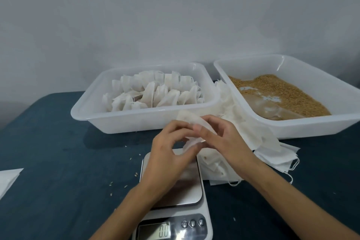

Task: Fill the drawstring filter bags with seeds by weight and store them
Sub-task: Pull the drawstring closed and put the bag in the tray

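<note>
An empty white filter bag is held between both hands above the kitchen scale. My left hand pinches its lower edge, and my right hand pinches its top with thumb and fingers. The scale's display reads 0.0, and nothing rests on its plate. Filled bags stand packed in the left white tray. Brown seeds and a clear scoop lie in the right white tray. A pile of empty bags lies between the trays and right of the scale.
The table has a dark blue cover with a few spilled seeds left of the scale. A white sheet pokes in at the left edge. A grey wall stands behind the trays.
</note>
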